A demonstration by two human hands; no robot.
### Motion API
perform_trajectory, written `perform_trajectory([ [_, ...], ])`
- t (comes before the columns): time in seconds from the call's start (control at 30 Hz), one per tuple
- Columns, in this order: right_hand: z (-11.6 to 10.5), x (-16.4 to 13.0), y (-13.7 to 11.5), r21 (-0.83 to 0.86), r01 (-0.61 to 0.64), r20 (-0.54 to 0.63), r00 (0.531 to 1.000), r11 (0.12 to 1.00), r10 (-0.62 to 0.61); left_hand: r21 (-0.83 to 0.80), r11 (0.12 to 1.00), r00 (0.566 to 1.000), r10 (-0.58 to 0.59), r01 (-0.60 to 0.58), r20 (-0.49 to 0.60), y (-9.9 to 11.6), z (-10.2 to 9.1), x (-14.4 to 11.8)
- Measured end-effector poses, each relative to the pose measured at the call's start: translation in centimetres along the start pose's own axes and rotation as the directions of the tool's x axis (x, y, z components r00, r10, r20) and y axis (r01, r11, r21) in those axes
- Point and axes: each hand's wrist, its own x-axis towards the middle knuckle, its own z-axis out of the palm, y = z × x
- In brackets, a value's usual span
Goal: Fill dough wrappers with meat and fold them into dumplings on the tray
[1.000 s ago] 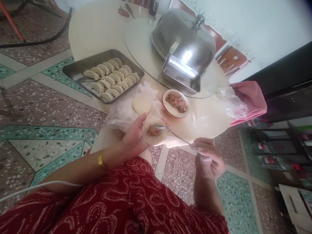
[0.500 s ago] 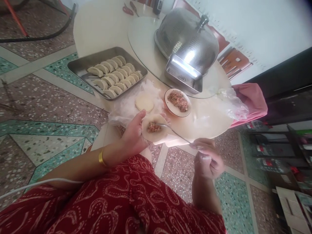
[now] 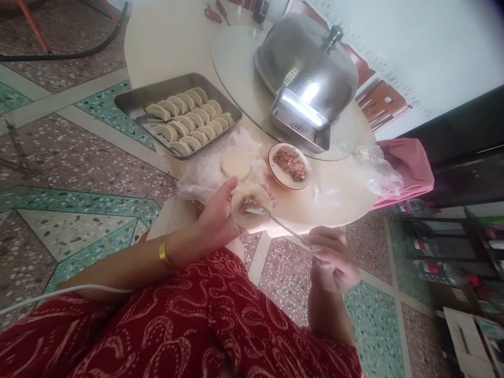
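My left hand (image 3: 217, 210) cradles a round dumpling wrapper (image 3: 246, 219), its fingers curled under the far edge. Minced filling (image 3: 250, 201) lies in the middle of that wrapper. Between the fingers of my right hand (image 3: 334, 257) is the handle of a metal spoon (image 3: 289, 231). The spoon's bowl rests on the filling and partly covers it. Just beyond my left hand, a stack of wrappers (image 3: 236, 163) sits on a crumpled plastic bag (image 3: 199, 181). A white bowl (image 3: 275, 176) with more minced filling stands to the right of the stack.
A metal tray (image 3: 132, 113) with rows of folded dumplings (image 3: 189, 123) stands at the table's left edge. A domed perforated metal cover (image 3: 303, 58) and a small steel pan (image 3: 301, 123) sit on the glass turntable (image 3: 232, 63). Pink cloth (image 3: 409, 168) hangs at the right.
The spoon's bowl has shifted and tilted over the filling, covering more of it. My right hand has moved slightly left. The wrapper stays in my left hand.
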Motion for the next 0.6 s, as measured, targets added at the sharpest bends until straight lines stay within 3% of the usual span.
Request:
perform_trajectory([
  [0.2, -1.3, 1.4, -0.2, 0.048, 0.032, 0.049, 0.998, 0.998, -0.034, 0.079, 0.996, 0.999, -0.034, 0.037, -0.036, 0.5, 0.5, -0.3],
  [0.4, -0.9, 2.6, 0.1, 0.060, 0.081, 0.068, 0.994, 0.995, -0.085, 0.117, 0.989, 0.995, -0.083, 0.089, -0.053, 0.7, 0.5, -0.7],
  [0.6, -0.7, 2.2, -0.1, 0.080, 0.037, 0.119, 0.992, 0.996, -0.046, 0.133, 0.988, 0.996, -0.088, 0.085, 0.017, 0.7, -0.1, -0.6],
])
